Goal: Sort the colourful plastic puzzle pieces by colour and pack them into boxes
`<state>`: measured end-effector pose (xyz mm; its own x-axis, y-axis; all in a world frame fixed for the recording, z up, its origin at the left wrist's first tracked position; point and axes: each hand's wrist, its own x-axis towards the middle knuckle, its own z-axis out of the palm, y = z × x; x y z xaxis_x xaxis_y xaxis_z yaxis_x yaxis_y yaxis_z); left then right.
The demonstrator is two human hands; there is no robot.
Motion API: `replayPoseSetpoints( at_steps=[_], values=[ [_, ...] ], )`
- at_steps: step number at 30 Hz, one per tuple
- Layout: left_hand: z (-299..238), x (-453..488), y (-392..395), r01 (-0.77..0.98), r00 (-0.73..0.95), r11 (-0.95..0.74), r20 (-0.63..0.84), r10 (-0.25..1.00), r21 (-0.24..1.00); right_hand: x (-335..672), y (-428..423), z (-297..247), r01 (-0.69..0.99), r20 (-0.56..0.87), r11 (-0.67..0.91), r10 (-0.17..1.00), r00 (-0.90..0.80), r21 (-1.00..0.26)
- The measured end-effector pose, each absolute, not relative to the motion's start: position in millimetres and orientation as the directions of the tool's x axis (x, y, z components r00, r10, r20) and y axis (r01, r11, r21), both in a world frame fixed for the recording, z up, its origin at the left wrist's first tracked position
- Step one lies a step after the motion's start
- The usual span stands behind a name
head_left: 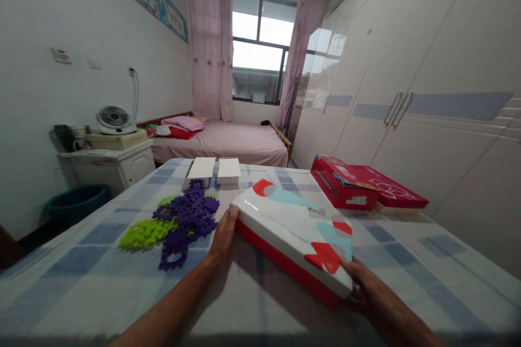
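Observation:
A white cardboard box (285, 222) with red and light blue patches and a red lower part lies at an angle in front of me. My left hand (225, 230) grips its left end, the fingers partly hidden behind the corner. At the right end, my right hand (360, 282) is closed on the near corner, thumb against the side and fingers underneath. Left of the box, purple gear-shaped plastic pieces (187, 217) lie in a loose heap. Lime green gear-shaped pieces (146, 233) lie beside and partly beneath them.
Two small white boxes (228, 171) stand toward the table's far edge. A red box (344, 184) and a flatter red box (393, 190) sit at the back right. A checked cloth (101, 260) covers the table. Beyond are a bed (244, 143) and wardrobe (427, 65).

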<state>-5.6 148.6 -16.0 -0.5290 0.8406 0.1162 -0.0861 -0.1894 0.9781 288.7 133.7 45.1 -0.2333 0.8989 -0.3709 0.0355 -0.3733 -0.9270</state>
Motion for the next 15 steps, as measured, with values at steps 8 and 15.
replayPoseSetpoints(
  at_steps=[8,15],
  values=[
    [-17,-5,147,-0.006,-0.629,-0.245,0.187,0.755,0.969,298,135,37,0.111,-0.254,-0.236,0.948,-0.194,-0.965],
    [-30,-7,154,-0.183,-0.633,-0.235,0.068,0.771,0.955,300,139,52,-0.067,-0.160,-0.174,0.970,-0.182,-0.982]
  ],
)
